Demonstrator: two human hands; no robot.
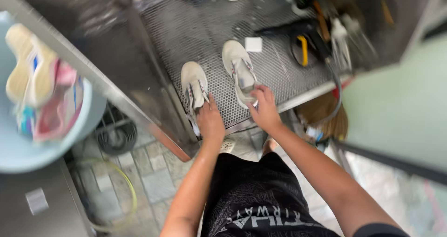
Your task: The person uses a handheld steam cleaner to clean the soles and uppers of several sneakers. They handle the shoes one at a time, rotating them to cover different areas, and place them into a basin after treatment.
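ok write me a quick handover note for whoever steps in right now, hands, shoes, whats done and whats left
Left hand: resting on the heel end of the left shoe, fingers on it.
Right hand: gripping the heel end of the right shoe.
Both white shoes lie side by side on the perforated metal tray, toes pointing away.
Done: both shoes are on the tray.
Left: neither hand has let go. More shoes sit in the light blue basin at left.
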